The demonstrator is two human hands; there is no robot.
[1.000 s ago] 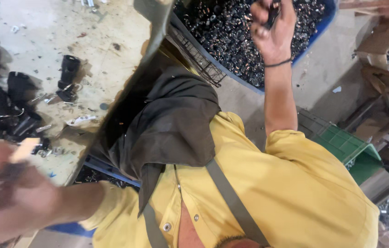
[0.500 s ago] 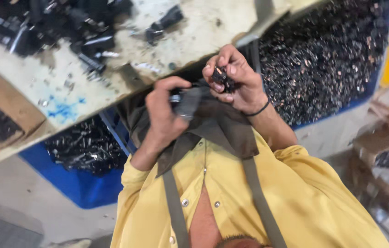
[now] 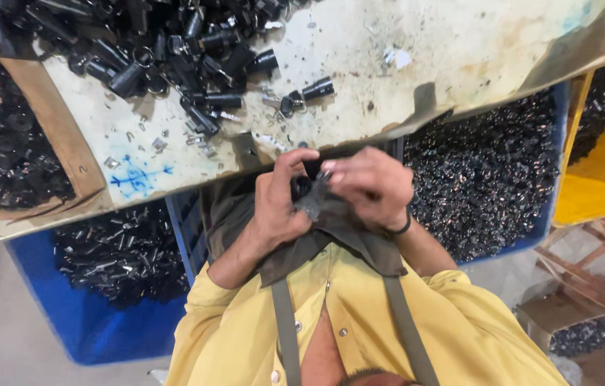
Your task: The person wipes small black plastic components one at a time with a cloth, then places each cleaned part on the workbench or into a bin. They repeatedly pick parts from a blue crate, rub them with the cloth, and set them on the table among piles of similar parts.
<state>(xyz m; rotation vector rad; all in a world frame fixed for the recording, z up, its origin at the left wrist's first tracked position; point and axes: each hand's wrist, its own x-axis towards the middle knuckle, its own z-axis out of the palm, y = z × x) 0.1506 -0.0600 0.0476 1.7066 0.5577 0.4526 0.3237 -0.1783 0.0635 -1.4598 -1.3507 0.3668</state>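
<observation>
1. The left hand point(image 3: 277, 207) and the right hand point(image 3: 370, 187) meet just below the edge of the desk point(image 3: 417, 43), in front of the chest. Both have their grip closed on one small black part point(image 3: 307, 196), which sits between the fingers of the two hands. The fingers hide most of it, so I cannot tell its exact shape.

2. As I judge it, the work on this one part is in the middle: the part is picked up and held by both hands, but it is not yet laid down anywhere.

3. On the desk there is a pile of black cylinder pieces point(image 3: 174, 50), with small metal bits scattered around. A cardboard box point(image 3: 16, 143) at the left edge holds more dark parts.

4. Under the desk, a blue bin point(image 3: 102, 322) on the left and another blue bin point(image 3: 488, 186) on the right are filled with small dark pieces. Judging from these amounts, much work seems to remain.
</observation>
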